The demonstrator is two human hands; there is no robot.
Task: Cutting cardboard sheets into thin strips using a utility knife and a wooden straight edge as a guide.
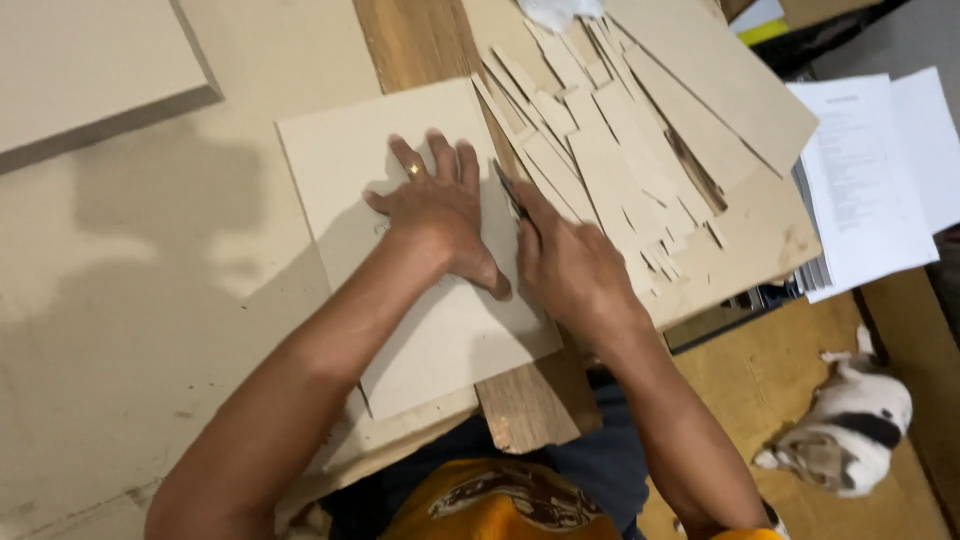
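1. On the table (120, 330), near the middle of the view, a pale square sheet of board (420, 300) is laid flat across a wooden plank (520, 400) that runs from far to near.
2. The left hand (440, 215) is pressed on the sheet with its fingers (440, 160) spread flat and released; nothing is grasped by it, and a ring is seen on one finger.
3. The right hand (570, 265) is clenched around a thin dark cutting tool (510, 190), which is held at the right edge of the sheet, just beside the left hand.
4. To the far right, a heap of cut board strips (610, 150) is spread over a larger board; white papers (870, 170) lie further right.
5. The sheet is judged to be light and rather stiff, but thin, so it can bend or crease if it is lifted by one corner. Its surface looks smooth and dry, so it may slide under pressure on the plank.
6. It is best taken by two opposite edges, or held down with a flat palm well apart from the blade line.
7. On the floor at the near right, a white, black and brown cat (850, 430) is lying.
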